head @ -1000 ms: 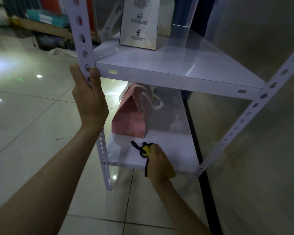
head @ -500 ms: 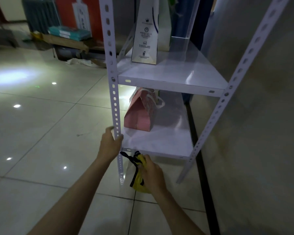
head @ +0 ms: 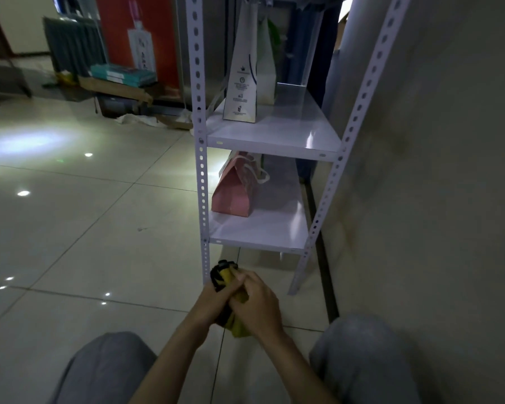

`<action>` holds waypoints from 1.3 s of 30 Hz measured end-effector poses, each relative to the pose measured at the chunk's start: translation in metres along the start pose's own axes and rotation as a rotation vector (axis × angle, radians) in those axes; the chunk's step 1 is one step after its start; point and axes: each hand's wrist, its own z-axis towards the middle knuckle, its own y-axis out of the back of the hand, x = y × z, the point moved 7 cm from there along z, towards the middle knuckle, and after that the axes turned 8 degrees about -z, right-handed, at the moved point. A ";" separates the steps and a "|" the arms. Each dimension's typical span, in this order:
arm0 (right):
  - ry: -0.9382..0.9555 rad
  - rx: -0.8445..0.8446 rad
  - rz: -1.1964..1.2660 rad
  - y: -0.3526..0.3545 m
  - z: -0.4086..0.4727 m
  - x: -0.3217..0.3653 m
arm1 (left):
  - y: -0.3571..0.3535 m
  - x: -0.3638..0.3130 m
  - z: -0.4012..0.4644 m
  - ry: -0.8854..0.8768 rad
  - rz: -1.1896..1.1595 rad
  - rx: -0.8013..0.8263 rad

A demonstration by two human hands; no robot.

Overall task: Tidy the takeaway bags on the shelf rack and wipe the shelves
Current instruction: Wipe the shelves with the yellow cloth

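Both hands hold a yellow cloth (head: pixel 234 282) with black trim, below and in front of the shelf rack (head: pixel 200 158). The left hand (head: pixel 213 301) wraps it from the left; the right hand (head: pixel 255 304) closes its grip over the top. A pink bag (head: pixel 233 193) stands on the rack's lower shelf (head: pixel 260 231); a white bag (head: pixel 242 83) stands on the shelf above (head: pixel 274 135).

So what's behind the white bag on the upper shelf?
A second, pale green-tinted bag stands right behind the white bag on the upper shelf. Its lower left is covered.
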 end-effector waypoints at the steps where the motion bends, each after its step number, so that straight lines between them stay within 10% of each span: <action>1: 0.018 0.034 0.080 0.003 -0.005 0.000 | 0.001 -0.003 -0.004 -0.008 -0.016 -0.010; 9: -0.307 0.324 0.750 0.039 -0.017 -0.011 | 0.002 -0.034 -0.024 -0.045 -0.128 0.062; 22: -0.168 -0.030 0.660 0.037 0.035 -0.016 | 0.025 -0.047 0.002 -0.168 -0.065 0.018; 39: -0.183 0.205 0.585 0.030 0.169 0.005 | 0.053 -0.132 0.097 -0.162 0.043 -0.055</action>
